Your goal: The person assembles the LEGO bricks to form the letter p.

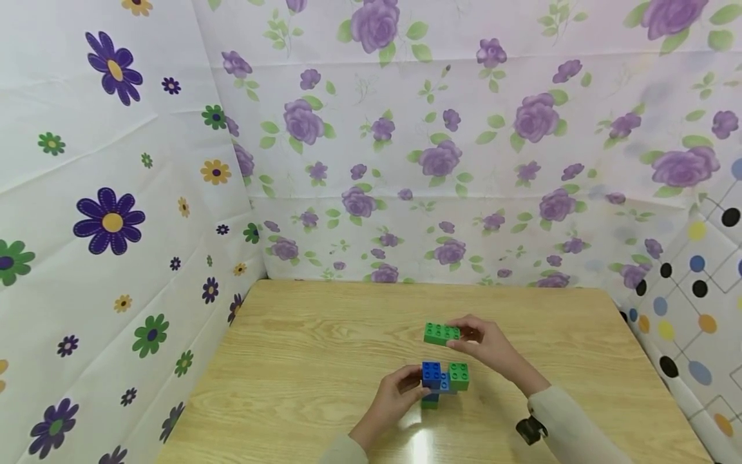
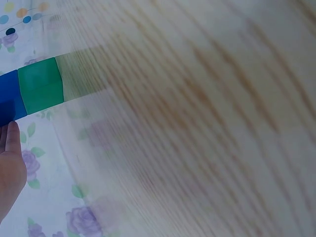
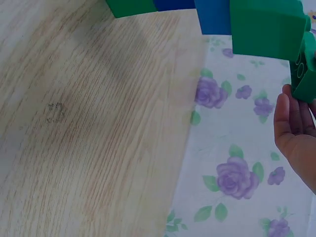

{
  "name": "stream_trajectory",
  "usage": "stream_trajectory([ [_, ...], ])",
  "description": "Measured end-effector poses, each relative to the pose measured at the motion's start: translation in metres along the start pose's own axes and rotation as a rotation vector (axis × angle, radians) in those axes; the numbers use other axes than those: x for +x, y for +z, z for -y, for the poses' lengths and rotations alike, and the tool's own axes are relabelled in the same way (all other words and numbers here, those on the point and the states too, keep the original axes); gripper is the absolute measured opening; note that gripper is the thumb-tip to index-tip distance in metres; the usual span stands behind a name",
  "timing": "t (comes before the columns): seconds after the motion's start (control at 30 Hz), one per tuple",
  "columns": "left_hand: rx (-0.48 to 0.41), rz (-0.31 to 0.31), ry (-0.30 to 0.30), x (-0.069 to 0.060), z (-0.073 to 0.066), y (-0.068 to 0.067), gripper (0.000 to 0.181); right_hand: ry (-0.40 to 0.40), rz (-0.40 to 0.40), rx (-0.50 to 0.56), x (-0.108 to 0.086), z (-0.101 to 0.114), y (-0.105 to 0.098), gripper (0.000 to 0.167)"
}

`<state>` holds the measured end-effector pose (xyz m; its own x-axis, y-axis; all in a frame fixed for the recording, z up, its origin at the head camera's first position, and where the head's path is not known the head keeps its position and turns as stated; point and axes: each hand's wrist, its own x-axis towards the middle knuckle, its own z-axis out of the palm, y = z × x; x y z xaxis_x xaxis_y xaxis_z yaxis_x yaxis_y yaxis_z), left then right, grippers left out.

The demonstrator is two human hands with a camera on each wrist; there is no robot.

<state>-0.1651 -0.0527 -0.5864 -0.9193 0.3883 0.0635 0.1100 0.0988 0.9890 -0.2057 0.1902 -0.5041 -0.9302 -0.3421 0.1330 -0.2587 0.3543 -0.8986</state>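
Observation:
My right hand [image 1: 491,348] holds a long green building brick [image 1: 438,332] by its right end, raised beyond a small brick structure. In the right wrist view, part of that green brick [image 3: 306,79] shows at the fingertips. The structure has a blue brick [image 1: 431,372] at its upper left and a green brick [image 1: 459,375] at its upper right. A lighter blue brick [image 1: 445,386] spans beneath them, with a dark blue and a green brick [image 1: 430,405] at the bottom left. My left hand [image 1: 397,396] grips the structure's left side between thumb and fingers.
The structure stands on a wooden table [image 1: 313,361]. A flowered cloth [image 1: 406,225] hangs behind the table's far edge, with patterned cloths at the left and right sides. A small black device [image 1: 530,430] is strapped at the right wrist.

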Motion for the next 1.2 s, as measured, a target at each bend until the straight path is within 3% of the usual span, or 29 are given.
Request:
stream_trajectory([
  [0.43, -0.005, 0.005, 0.059, 0.000, 0.003, -0.001, 0.035, -0.104, 0.060, 0.045, -0.018, 0.003, 0.009, 0.036],
  [0.7, -0.021, 0.002, 0.064, -0.001, 0.001, 0.000, 0.034, -0.173, 0.069, 0.019, -0.028, 0.004, 0.015, 0.038],
  [0.87, 0.000, 0.003, 0.057, -0.002, 0.001, 0.000, 0.035, -0.155, 0.059, -0.010, -0.032, 0.001, 0.018, 0.039],
  [1.03, 0.005, 0.003, 0.031, -0.001, 0.002, 0.000, 0.035, -0.186, 0.045, -0.024, -0.034, -0.002, 0.019, 0.040],
  [1.2, 0.011, 0.001, 0.042, 0.000, 0.002, 0.001, 0.034, -0.212, 0.050, -0.038, -0.036, -0.002, 0.019, 0.039],
])
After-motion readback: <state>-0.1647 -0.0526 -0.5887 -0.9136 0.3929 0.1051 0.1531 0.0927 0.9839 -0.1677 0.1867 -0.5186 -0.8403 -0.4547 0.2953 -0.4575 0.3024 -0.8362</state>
